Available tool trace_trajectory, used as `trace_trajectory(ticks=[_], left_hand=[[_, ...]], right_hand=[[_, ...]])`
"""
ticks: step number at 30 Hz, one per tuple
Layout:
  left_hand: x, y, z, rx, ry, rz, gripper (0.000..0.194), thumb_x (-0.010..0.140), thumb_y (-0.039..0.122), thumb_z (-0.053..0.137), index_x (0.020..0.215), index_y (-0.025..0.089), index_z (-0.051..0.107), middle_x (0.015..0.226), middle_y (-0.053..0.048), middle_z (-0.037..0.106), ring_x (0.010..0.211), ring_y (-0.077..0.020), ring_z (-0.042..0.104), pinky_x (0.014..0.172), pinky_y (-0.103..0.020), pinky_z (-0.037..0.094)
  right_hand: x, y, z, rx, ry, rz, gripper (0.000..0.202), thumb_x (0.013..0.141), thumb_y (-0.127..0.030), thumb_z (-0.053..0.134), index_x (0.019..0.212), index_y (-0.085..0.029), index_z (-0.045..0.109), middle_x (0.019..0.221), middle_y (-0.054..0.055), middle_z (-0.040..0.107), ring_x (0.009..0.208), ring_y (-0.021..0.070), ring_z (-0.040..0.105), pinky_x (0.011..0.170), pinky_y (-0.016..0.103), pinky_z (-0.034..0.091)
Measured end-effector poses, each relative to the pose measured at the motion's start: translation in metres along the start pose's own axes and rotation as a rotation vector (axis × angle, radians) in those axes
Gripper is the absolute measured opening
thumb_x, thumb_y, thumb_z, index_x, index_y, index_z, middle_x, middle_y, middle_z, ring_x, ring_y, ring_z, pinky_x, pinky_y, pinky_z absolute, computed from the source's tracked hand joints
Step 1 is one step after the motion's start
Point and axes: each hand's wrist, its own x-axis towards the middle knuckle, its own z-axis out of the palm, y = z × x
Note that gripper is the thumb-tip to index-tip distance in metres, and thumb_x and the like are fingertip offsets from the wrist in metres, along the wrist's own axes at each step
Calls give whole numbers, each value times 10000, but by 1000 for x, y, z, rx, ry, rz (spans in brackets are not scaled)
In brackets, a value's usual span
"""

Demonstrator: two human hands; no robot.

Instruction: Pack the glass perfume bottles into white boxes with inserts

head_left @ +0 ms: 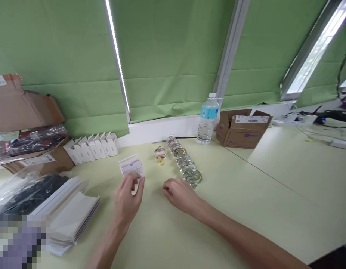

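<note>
A small white box (132, 164) with a lilac inside and a raised flap is at my left hand (126, 198). The left thumb and index finger curl at its lower edge, hiding its base. My right hand (178, 192) is closed over the table, fingers curled under; anything inside them is hidden. Just beyond it runs a row of clear glass perfume bottles (184, 161) with gold-coloured necks. One pinkish bottle (160, 153) stands apart to their left, with a small gold piece (160, 160) in front of it.
Several white boxes (91, 147) with open flaps line the wall. Flattened white cartons (73, 216) lie stacked at left beside a plastic bag (30, 192) of dark items. Behind are a water bottle (207, 121) and an open brown carton (241, 136); larger cartons (35, 108) rise at far left.
</note>
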Motion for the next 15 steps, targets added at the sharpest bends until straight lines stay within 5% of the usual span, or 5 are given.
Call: trace_trajectory(ticks=[2, 4, 7, 10, 15], left_hand=[[7, -1, -9, 64, 295, 39, 258, 793, 354, 622, 987, 201, 547, 948, -48, 586, 788, -159, 533, 744, -302, 441], [13, -8, -13, 61, 400, -15, 499, 739, 375, 679, 1162, 197, 483, 1177, -107, 539, 987, -215, 539, 850, -361, 443], [18, -27, -11, -78, 192, -256, 753, 705, 428, 701, 1339, 216, 356, 1325, -146, 477, 1111, -275, 535, 880, -430, 461], [19, -44, -5, -302, -109, -437, 628, 723, 424, 683, 1257, 179, 460, 1205, -147, 598, 1026, -272, 613, 825, -417, 507], [20, -34, -7, -504, -276, -439, 457, 757, 399, 657, 1125, 147, 561, 1142, -125, 661, 1002, -249, 641, 867, -394, 511]], right_hand=[[-1, 1, -1, 37, 9, -9, 313, 923, -243, 375, 755, -186, 634, 789, 42, 671, 712, 159, 602, 564, 267, 287], [-1, 2, -2, 66, 17, -14, 307, 920, -250, 381, 772, -189, 643, 803, 43, 675, 729, 163, 604, 575, 261, 297], [-1, 1, -4, 95, 18, -19, 316, 918, -255, 384, 750, -190, 644, 796, 41, 679, 730, 166, 606, 593, 261, 315], [0, 1, -8, 121, 28, -21, 323, 915, -252, 381, 740, -192, 646, 794, 39, 683, 726, 170, 610, 608, 267, 335], [2, 6, -19, 223, 109, 1, 286, 910, -262, 401, 814, -210, 665, 836, 26, 692, 736, 170, 619, 658, 283, 392]])
